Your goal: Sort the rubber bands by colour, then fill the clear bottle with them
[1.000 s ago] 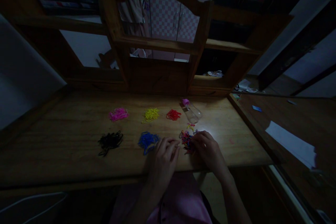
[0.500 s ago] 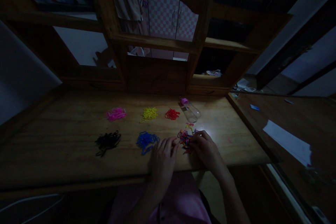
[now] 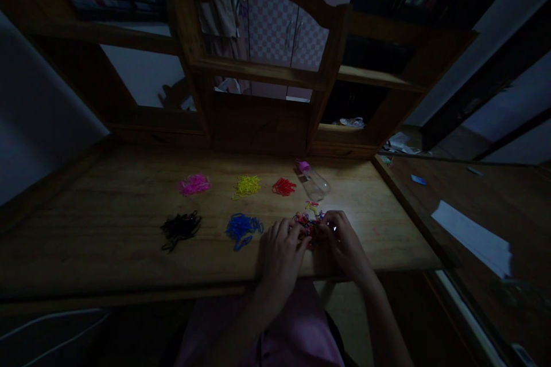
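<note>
A mixed heap of coloured rubber bands [image 3: 310,230] lies on the wooden desk between my two hands. My left hand [image 3: 284,239] reaches its left edge, fingers bent forward, with thumb and forefinger a little apart. At the right edge of the heap, my right hand [image 3: 342,236] is closed in a pinch; what sits between its fingertips is too small and dark to make out. Sorted piles lie further left: blue bands [image 3: 241,229], black bands [image 3: 181,228], pink bands [image 3: 194,184], yellow bands [image 3: 247,186] and red bands [image 3: 284,186].
Behind the mixed heap a clear bottle with a pink cap [image 3: 316,184] lies on its side. A wooden shelf unit [image 3: 258,126] rises at the desk's back. To the right, white paper [image 3: 471,236] and a blue card [image 3: 418,179] rest on another surface.
My left hand has moved right, from beside the blue pile to the mixed heap. The right hand remains at the heap, still pinching. The view has shifted slightly.
</note>
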`<state>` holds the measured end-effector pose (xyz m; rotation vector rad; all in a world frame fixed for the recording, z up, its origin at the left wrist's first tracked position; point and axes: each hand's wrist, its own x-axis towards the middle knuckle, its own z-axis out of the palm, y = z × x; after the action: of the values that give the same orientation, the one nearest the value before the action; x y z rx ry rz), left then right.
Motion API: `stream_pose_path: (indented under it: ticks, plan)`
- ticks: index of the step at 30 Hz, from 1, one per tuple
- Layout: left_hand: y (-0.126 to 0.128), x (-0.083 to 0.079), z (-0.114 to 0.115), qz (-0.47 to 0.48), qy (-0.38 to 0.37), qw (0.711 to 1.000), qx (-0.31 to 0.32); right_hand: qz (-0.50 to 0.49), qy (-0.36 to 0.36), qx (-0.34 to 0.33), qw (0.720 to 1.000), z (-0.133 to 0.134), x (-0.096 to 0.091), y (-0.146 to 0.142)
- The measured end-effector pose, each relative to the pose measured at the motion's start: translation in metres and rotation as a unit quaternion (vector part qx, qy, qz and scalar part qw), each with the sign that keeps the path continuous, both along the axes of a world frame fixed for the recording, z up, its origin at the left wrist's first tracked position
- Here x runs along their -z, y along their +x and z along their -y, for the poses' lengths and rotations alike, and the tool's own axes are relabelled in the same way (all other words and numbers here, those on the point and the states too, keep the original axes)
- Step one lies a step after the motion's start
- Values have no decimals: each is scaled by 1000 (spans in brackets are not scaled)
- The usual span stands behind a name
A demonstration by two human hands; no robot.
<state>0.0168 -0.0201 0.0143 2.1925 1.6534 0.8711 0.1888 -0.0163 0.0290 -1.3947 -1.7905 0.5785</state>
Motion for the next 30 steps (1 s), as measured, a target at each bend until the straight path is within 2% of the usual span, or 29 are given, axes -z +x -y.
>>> stream_pose_path:
  ticks: [3,8,14,24,30]
  plan:
    - [7,1,-3,-26,4,1000,-17,-88,-21,26,996,1,-5,4]
    - [10,-2,-7,-59,7,998,-16,-242,-83,70,964,-4,1,11]
    - [7,-7,-10,-36,-1,999,-7,-296,-94,83,947,-10,10,12]
    - [-5,-9,-21,114,-41,993,6,-306,-100,102,941,-12,17,9]
    - [-1,2,-27,293,-88,950,56,-306,-108,72,943,-13,12,9]
